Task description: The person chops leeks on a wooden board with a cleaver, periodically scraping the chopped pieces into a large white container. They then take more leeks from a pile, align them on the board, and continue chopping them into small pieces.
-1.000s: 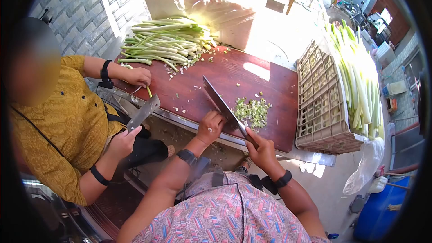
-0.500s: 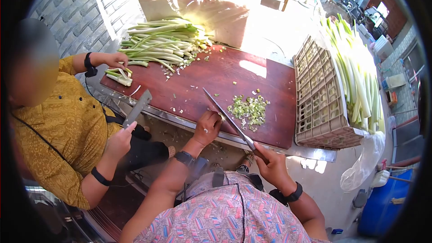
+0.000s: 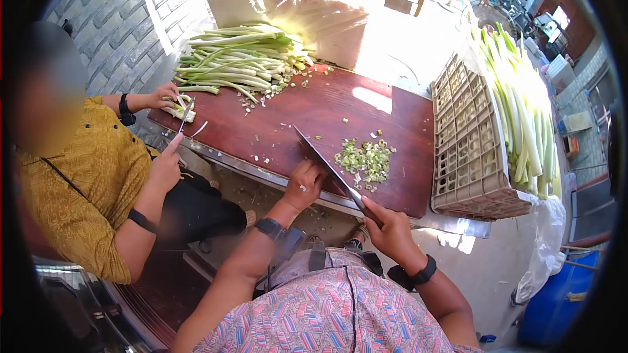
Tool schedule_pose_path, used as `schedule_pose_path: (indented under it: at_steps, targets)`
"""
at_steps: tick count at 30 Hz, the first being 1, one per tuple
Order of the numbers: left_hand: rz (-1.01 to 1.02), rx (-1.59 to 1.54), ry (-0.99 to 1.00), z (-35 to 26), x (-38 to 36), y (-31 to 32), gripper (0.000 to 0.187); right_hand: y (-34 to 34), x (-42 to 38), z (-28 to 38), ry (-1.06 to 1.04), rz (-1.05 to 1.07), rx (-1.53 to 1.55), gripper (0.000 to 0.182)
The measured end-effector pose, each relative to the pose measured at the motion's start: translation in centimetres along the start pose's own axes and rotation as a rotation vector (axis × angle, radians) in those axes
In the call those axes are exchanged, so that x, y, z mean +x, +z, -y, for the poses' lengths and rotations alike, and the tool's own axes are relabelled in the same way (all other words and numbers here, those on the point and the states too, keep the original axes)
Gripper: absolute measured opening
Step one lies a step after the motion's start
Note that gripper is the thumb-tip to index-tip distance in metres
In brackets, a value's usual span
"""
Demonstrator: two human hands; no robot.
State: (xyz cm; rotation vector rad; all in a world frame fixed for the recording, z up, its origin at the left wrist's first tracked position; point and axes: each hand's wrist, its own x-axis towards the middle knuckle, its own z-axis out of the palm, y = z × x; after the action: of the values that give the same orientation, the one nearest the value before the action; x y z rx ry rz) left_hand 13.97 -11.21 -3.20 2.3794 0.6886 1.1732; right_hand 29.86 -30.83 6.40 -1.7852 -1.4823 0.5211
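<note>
Red-brown wood, the chopping board [image 3: 314,117], fills the middle of the frame, its near edge on a metal rim. Right of it stands a beige plastic crate [image 3: 468,150] with long leeks [image 3: 523,104] lying along its far side. At upper left of the board lies a heap of green stalks [image 3: 239,59]. A co-worker in a yellow shirt [image 3: 78,189] at left works a small bunch with a knife. The cleaver [image 3: 324,157] stands slanted, blade on the board just left of the chopped greens [image 3: 365,160]. The right hand [image 3: 392,229] grips the cleaver's handle, fingers closed, at lower centre. The left hand [image 3: 304,183] rests curled at the board's near edge, against the blade's left side.
</note>
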Motion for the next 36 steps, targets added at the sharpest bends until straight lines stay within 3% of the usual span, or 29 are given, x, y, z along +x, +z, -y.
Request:
schedule_pose_path:
  at_steps: [9,19,27,36]
  targets:
    - [0.034,0.025,-0.033,-0.8,0.4,-0.6,0.011,3.1,4.0,-1.0,0.093,-0.065,0.11,0.044]
    - [-0.007,-0.014,-0.038,-0.1,-0.2,-0.1,0.013,-1.0,-1.1,0.2,-0.008,-0.127,0.129,0.044]
    - [-0.012,0.014,-0.017,-0.1,-0.2,-0.3,0.013,-1.6,-2.0,0.7,0.14,-0.003,0.155,0.045]
    - [0.021,0.017,-0.004,0.2,-0.1,-0.4,0.011,-0.8,0.4,0.3,0.056,-0.01,0.163,0.044]
